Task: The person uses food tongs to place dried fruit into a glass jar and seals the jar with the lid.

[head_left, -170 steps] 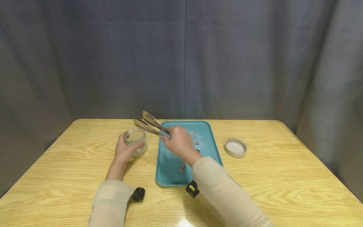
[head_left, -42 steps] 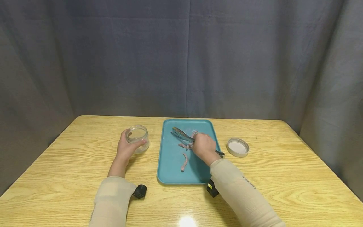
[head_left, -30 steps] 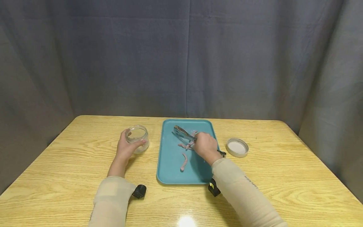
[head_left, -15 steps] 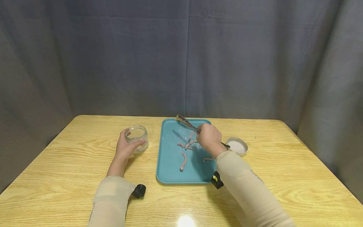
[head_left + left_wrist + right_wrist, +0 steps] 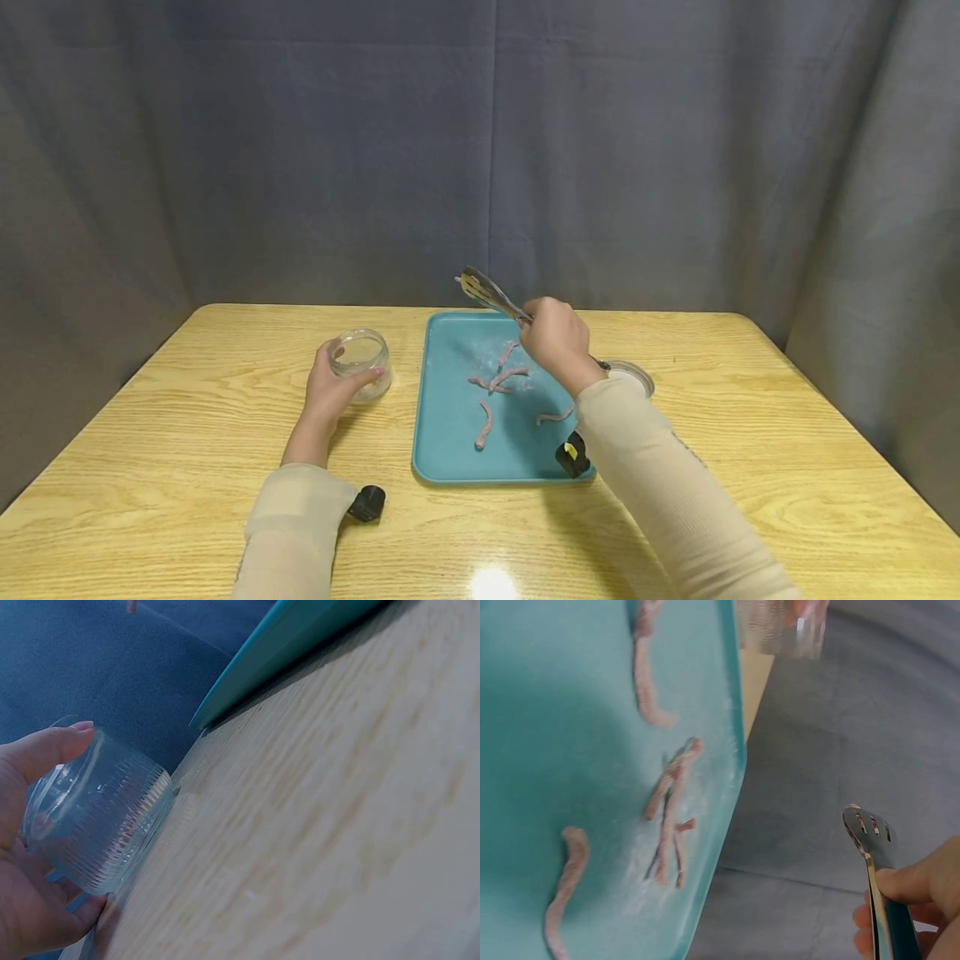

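Note:
My left hand (image 5: 332, 385) grips a ribbed clear glass jar (image 5: 112, 810), which stands lidless on the table left of the tray. My right hand (image 5: 557, 337) holds metal tongs (image 5: 489, 292) with slotted tips, raised over the far side of the tray. A small pink end (image 5: 458, 279) pokes out at the tongs' tips, and a pink tip (image 5: 131, 606) hangs at the top of the left wrist view. Several pink, powder-dusted strips, such as one near the front (image 5: 483, 427), lie on the teal tray (image 5: 450, 458). Some of them cross one another.
A round jar lid (image 5: 637, 377) lies right of the tray, partly hidden behind my right forearm. White powder marks the tray's surface. Behind the wooden table (image 5: 187, 433) hangs a grey curtain (image 5: 337, 167).
The right hand and tongs have risen from low over the tray to above its far edge, a pink end now showing at the tips. The left hand and jar have barely moved.

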`<move>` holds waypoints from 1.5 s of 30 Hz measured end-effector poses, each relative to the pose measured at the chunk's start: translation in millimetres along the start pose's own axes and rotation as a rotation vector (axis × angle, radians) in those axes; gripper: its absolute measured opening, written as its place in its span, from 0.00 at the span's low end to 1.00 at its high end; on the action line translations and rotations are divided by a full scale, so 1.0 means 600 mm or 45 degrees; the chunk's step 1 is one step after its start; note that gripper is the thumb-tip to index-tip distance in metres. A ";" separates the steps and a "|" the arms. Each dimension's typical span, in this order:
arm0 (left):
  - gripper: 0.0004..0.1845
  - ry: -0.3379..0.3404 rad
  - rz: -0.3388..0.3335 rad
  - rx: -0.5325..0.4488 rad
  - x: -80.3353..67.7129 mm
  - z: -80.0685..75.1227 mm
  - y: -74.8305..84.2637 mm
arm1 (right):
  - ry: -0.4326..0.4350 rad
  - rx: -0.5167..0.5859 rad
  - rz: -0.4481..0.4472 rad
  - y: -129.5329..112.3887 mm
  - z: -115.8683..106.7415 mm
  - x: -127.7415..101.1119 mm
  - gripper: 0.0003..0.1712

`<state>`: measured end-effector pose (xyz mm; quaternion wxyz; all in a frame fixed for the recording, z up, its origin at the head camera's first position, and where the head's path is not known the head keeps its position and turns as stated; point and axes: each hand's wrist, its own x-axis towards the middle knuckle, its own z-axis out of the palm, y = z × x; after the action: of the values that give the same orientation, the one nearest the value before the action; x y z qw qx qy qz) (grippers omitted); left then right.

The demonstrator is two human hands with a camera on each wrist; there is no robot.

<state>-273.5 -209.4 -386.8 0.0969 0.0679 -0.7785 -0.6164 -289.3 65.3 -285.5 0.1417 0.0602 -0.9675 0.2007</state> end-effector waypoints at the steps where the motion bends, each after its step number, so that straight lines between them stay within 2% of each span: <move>1: 0.49 0.001 0.000 -0.002 0.000 -0.001 0.000 | 0.001 0.006 -0.003 -0.004 -0.002 0.000 0.13; 14: 0.49 0.003 0.005 0.000 0.000 -0.001 -0.001 | 0.028 0.077 -0.028 -0.048 -0.008 -0.008 0.15; 23: 0.49 -0.015 0.009 -0.010 0.000 0.001 -0.002 | 0.033 0.121 -0.105 -0.074 -0.001 -0.021 0.16; 34: 0.49 0.009 0.004 0.017 -0.001 -0.003 -0.004 | 0.042 0.089 -0.240 -0.113 0.027 -0.036 0.14; 39: 0.49 0.014 0.003 0.031 -0.002 -0.007 -0.004 | 0.031 0.086 -0.298 -0.133 0.040 -0.044 0.09; 45: 0.48 0.017 -0.002 0.032 -0.001 -0.009 -0.005 | 0.029 0.017 -0.349 -0.147 0.060 -0.052 0.06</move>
<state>-271.5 -214.7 -388.4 0.1007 0.0738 -0.7855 -0.6062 -253.4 -27.7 -293.8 0.1784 0.1904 -0.9472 0.1864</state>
